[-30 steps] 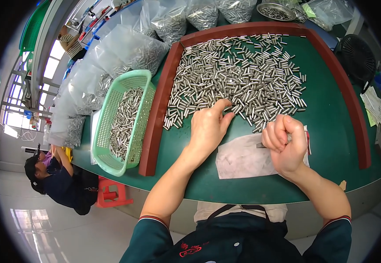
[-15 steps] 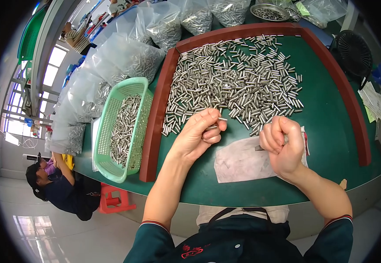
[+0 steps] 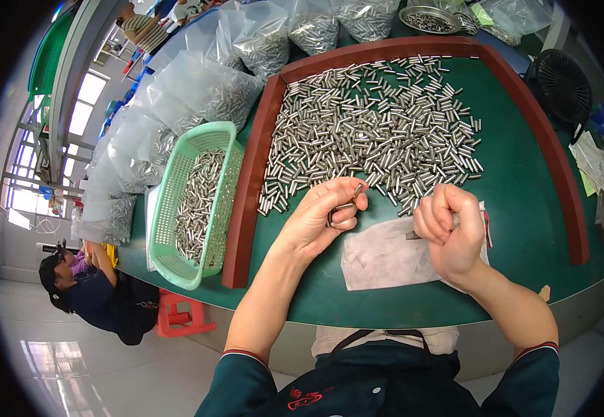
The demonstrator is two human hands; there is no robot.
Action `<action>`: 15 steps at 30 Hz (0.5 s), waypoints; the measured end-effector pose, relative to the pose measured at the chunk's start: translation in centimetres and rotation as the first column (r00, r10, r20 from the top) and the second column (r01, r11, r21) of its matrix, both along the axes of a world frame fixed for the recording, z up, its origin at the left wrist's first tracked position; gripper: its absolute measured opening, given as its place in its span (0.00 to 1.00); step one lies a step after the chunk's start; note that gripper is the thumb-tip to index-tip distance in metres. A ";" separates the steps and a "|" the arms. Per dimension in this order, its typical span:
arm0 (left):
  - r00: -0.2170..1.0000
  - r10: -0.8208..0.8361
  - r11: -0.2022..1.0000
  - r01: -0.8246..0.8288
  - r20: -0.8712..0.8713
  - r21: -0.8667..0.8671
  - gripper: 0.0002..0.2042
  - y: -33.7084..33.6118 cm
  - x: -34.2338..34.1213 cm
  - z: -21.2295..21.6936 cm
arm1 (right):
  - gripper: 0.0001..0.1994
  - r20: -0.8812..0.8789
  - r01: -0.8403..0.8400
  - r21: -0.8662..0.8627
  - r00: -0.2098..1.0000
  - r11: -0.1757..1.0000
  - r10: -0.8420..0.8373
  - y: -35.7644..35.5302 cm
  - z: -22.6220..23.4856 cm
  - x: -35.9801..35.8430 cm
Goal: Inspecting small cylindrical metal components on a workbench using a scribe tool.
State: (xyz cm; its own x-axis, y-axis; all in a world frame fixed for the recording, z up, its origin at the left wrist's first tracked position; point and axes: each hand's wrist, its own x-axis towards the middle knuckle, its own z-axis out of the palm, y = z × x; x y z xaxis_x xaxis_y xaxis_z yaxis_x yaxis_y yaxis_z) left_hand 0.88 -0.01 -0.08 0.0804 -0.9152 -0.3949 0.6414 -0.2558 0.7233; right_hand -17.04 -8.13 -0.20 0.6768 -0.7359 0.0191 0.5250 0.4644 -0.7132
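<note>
My left hand [image 3: 321, 215] is closed on a few small metal pins. One pin [image 3: 358, 189] sticks up between thumb and forefinger, and others lie in the curled fingers. Beside it, my right hand [image 3: 449, 229] forms a loose fist over a whitish cloth [image 3: 378, 258]; a bit of dark metal [image 3: 412, 235] shows at its lower fingers, the rest hidden. Just beyond both hands spreads a large heap of shiny metal pins [image 3: 378, 125] on the green tabletop [image 3: 517, 201].
A dark red wooden frame [image 3: 535, 132] borders the heap. Left of it stands a pale green basket [image 3: 227, 201] holding pins. Clear bags [image 3: 211, 90] of pins line the far left; a metal bowl [image 3: 429, 21] and a black fan [image 3: 560, 87] stand farther off. Another person [image 3: 97, 285] sits at left.
The pin at my left fingertips has turned from lying sideways to pointing upward, and the left fingers have shifted slightly right. My right hand has barely moved.
</note>
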 end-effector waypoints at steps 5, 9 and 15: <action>1.000 0.001 1.000 -0.001 -0.001 0.004 0.06 0.0 -0.1 0.0 | 0.18 -0.003 -0.005 -0.012 1.000 1.000 0.005 0.0 0.0 -0.1; 1.000 -0.009 1.000 0.009 -0.003 0.001 0.06 0.1 -0.1 0.0 | 0.18 0.014 -0.007 -0.011 1.000 1.000 0.007 0.0 -0.2 0.0; 0.993 -0.019 0.999 0.023 0.113 -0.030 0.06 0.2 -0.7 0.4 | 0.18 0.011 -0.004 -0.004 1.000 1.000 0.004 -0.1 -0.1 0.1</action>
State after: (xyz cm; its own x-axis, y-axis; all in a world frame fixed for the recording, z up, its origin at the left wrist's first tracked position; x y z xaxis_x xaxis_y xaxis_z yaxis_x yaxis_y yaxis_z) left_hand 0.14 0.18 0.28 0.1031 -0.9289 -0.3556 0.5503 -0.2445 0.7984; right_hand -16.97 -8.21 -0.29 0.6793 -0.7333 0.0294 0.5311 0.4636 -0.7093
